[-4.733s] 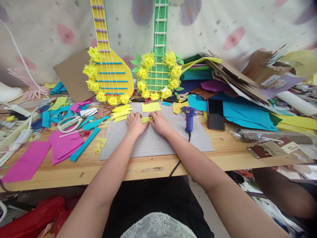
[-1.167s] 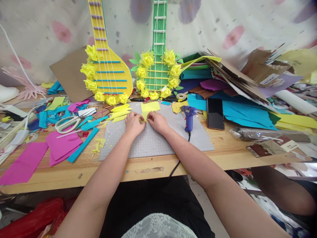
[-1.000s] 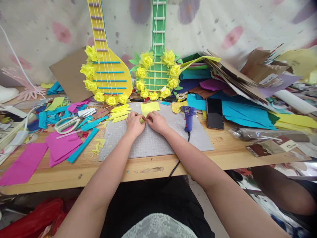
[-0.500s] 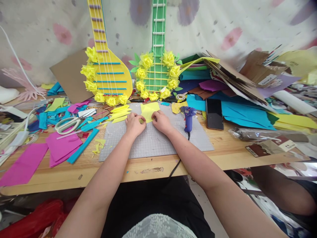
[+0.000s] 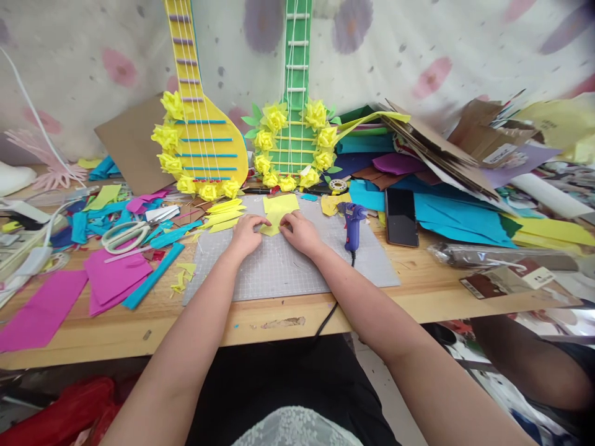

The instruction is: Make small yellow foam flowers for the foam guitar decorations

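A yellow piece of crepe paper (image 5: 281, 204) lies on a grey cutting mat (image 5: 279, 279), its near end narrowing toward a point. At the paper's left edge, my left hand (image 5: 248, 235) has thumb and forefinger close around the near corner. My right hand (image 5: 301, 231) is closed at the right edge, fingers curled and fingertips on the paper. Left of my left hand are several yellow paper strips (image 5: 224, 215). A blue glue gun (image 5: 352, 228) stands on the mat to the right of my right hand.
Behind the mat stand a yellow paper instrument (image 5: 218, 139) and a green one (image 5: 297, 74), trimmed with yellow flowers. Scissors (image 5: 125, 237), magenta paper (image 5: 116, 275) and scraps lie left. A phone (image 5: 402, 217), blue paper (image 5: 465, 214) and cardboard (image 5: 441, 145) are right.
The near end of the yellow paper now shows a more pointed shape between my hands. My left hand has shifted slightly left and down, and my right hand slightly left.
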A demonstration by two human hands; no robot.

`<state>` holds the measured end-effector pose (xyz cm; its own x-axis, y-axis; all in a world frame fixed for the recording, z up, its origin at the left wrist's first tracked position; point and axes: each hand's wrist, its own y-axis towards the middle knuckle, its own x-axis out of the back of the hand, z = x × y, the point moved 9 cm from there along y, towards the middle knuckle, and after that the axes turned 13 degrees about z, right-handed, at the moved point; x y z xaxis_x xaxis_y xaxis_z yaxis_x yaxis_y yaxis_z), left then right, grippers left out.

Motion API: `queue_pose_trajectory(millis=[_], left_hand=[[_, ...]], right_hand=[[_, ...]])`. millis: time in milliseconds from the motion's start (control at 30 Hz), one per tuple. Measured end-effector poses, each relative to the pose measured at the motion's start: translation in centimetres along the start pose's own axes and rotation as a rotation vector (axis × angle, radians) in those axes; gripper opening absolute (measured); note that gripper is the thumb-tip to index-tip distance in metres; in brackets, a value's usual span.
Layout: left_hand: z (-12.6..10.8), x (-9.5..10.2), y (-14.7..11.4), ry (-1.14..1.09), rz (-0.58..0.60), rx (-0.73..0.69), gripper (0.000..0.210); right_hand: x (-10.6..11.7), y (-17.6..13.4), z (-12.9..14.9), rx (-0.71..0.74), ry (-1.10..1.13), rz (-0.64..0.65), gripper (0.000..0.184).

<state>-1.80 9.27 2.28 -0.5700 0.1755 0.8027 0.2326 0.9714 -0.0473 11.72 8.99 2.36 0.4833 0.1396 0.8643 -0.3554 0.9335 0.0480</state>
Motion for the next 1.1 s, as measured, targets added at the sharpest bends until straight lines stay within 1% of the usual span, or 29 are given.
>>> queue_pose_trajectory(millis=[133, 267, 333, 433, 533, 633, 700, 800, 967, 1033, 1100], left_hand=[[-0.4, -0.1, 0.0, -0.074, -0.001, -0.13, 0.045], [-1.4, -0.7, -0.3, -0.117, 0.03, -0.212, 0.046], [-1.9, -0.9, -0.5, -0.083, 0.047, -0.235, 0.045], [-2.3, -0.6, -0.7, 0.03, 0.014, -0.226, 0.044], [-2.2, -0.2, -0.8, 0.122, -0.017, -0.195, 0.047], [-2.0, -0.2, -0.8, 0.168, -0.016, -0.163, 0.051], [-1.9, -0.2, -0.8, 0.163, -0.013, -0.162, 0.053], [-2.2, -0.3, -0.9, 0.142, 0.011, -0.198, 0.055], [-2.7, -0.4, -1.3, 0.164, 0.063, -0.245, 0.055], [-2.9, -0.4, -1.5, 0.182, 0.077, -0.273, 0.056], [-2.9, -0.5, -1.5, 0.192, 0.107, -0.292, 0.057]], right_hand=[[0.3, -0.3, 0.0, -0.001, 0.085, -0.045, 0.017], [0.9, -0.5, -0.3, -0.007, 0.162, -0.112, 0.023], [1.3, -0.5, -0.6, -0.022, 0.163, -0.142, 0.025], [1.7, -0.5, -0.6, -0.02, 0.134, -0.176, 0.025], [1.5, -0.5, 0.6, 0.064, 0.076, -0.159, 0.024], [0.5, -0.4, 1.8, 0.146, 0.044, -0.068, 0.028], [0.1, -0.3, 1.7, 0.14, 0.045, -0.026, 0.034], [0.6, -0.3, 0.9, 0.098, 0.05, -0.045, 0.04], [1.2, -0.4, -0.4, 0.035, 0.045, -0.055, 0.041], [1.5, -0.6, -0.4, 0.043, 0.04, -0.078, 0.039], [1.7, -0.8, 0.2, 0.079, 0.039, -0.1, 0.036]])
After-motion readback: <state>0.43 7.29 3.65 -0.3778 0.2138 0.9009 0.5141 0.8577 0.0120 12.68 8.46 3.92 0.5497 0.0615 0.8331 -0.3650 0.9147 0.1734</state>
